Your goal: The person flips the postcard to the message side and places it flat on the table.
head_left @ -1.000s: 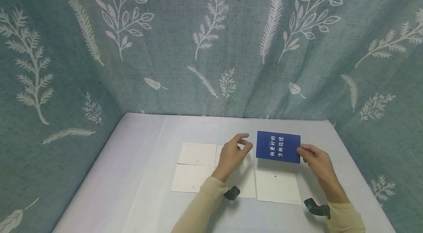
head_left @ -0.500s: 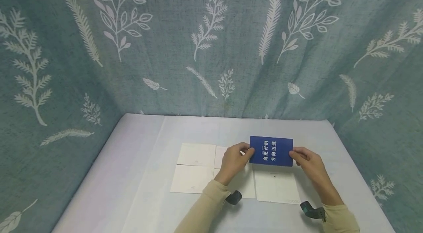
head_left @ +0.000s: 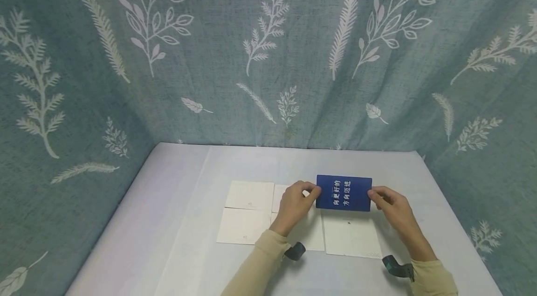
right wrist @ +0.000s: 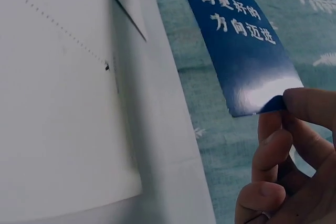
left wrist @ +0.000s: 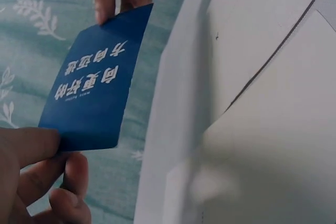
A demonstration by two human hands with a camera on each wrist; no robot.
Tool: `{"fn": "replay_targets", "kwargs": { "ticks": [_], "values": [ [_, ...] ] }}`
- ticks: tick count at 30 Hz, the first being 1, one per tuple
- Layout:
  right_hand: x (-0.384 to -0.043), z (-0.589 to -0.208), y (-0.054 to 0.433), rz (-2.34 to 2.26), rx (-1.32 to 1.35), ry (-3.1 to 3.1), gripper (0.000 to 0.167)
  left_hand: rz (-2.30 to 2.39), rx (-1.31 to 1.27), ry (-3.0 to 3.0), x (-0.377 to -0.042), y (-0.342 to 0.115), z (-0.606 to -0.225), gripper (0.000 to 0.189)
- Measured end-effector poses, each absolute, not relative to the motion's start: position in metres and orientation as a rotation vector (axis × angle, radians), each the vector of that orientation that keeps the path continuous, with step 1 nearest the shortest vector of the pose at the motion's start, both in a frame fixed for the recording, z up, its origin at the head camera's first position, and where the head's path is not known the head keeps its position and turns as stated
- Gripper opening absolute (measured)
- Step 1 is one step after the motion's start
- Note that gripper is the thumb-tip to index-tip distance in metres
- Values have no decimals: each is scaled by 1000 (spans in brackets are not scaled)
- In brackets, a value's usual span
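A blue card (head_left: 356,193) with white Chinese characters is held up above the table, sideways in the head view. My left hand (head_left: 293,203) pinches its left short edge between thumb and fingers. At the opposite edge my right hand (head_left: 394,205) pinches it the same way. In the left wrist view the blue card (left wrist: 100,82) spans between both hands, its printed face showing. The right wrist view has light glinting off the blue card (right wrist: 236,40) near the right thumb. Below it lies a white card (head_left: 352,237) with a small dark mark, its far part hidden.
More white cards (head_left: 249,195) lie face up in two rows to the left, close together, some partly hidden by my left hand and forearm. All rest on a white-covered table (head_left: 184,221). A teal leaf-patterned curtain (head_left: 218,53) encloses the back and sides.
The right hand brought the blue card left and slightly down, and the left hand took hold of its left edge. Over the last half second the card has tipped slightly, otherwise staying in place.
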State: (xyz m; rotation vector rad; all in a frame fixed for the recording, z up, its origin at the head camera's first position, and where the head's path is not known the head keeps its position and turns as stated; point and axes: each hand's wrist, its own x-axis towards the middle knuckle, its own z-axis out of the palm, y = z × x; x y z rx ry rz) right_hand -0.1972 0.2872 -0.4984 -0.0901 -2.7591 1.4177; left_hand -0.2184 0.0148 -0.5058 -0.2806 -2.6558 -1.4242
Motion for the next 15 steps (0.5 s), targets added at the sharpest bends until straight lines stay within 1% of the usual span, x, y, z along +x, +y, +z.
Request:
{"fn": "replay_targets", "kwargs": {
  "ticks": [4,10,15],
  "values": [
    [-197,-500,288,1384,-21,-2756,51,-1388,-276,-2669,-217,14,-504,23],
    [-197,-500,289,1303,-45,-2760,51,-1344,-275,-2691,-214,13,-500,23],
    [-196,-502,288,1342,-13,-2743,48,-1347,-247,-2712,-213,11,-500,25]
  ]
}}
